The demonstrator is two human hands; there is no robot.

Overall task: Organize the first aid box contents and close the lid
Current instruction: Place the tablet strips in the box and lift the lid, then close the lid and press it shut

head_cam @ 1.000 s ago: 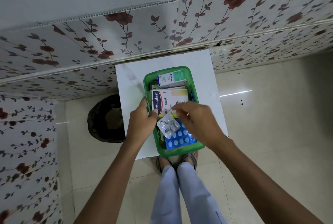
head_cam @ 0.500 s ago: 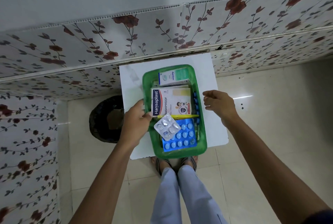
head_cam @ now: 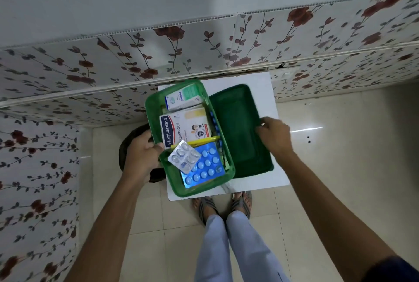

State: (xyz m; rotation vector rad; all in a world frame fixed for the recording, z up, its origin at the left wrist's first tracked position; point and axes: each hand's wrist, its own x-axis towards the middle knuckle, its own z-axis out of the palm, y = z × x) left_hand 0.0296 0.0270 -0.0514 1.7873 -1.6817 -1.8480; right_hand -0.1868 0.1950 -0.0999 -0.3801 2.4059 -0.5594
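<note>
The sorting looks done and the closing step is in hand. The green first aid box [head_cam: 199,187] sits at the centre of the frame on a small white tabletop [head_cam: 256,183], packed: a white and teal carton [head_cam: 181,99] at its upper end, a Hansaplast plaster box [head_cam: 184,128] below that, then a blue blister sheet [head_cam: 204,166] with a silver blister strip [head_cam: 184,157] lying across its upper left corner. A yellow item [head_cam: 199,140] shows between the plaster box and the blue sheet.

The left hand [head_cam: 141,153] grips the box's left wall, fingers curled over the rim, steadying it. The right hand [head_cam: 275,137] has its fingers closed on the right edge of the dark green lid [head_cam: 238,132], which lies hollow side up just right of the box, its left edge against or under the box rim; which, I cannot tell.

Next, the lid needs turning over and lowering squarely onto the rim. The silver strip rides high and could foul the seat, so pressing it flat first seems wise.
</note>
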